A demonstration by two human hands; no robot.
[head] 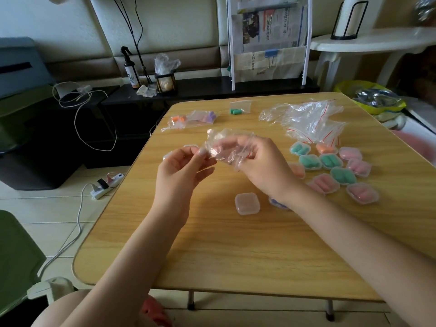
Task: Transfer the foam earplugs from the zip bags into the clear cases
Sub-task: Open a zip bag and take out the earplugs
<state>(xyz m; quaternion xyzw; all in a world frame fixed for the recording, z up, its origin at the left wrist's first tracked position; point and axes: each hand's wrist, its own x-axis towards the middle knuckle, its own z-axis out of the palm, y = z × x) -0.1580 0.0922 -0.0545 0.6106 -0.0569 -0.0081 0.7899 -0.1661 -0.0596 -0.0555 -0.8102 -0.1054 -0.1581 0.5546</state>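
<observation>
Over the middle of the wooden table [212, 251], both my hands hold a crumpled clear zip bag [226, 145]. My left hand [181, 168] pinches its left edge. My right hand [262, 166] grips its right side, fingers curled into the plastic. Whether earplugs are inside is unclear. A shut empty clear case [247, 203] lies below my hands. A case with something purple [277, 202] is half hidden under my right wrist. Several filled cases [339, 171] with green, pink and orange plugs lie at the right. Bags with orange [177, 121], purple [207, 116] and green earplugs [237, 109] lie at the far edge.
A heap of empty zip bags [311, 119] lies at the far right of the table. Two clear cases [188, 147] peek out behind my left hand. A power strip [106, 187] and cables lie on the floor to the left.
</observation>
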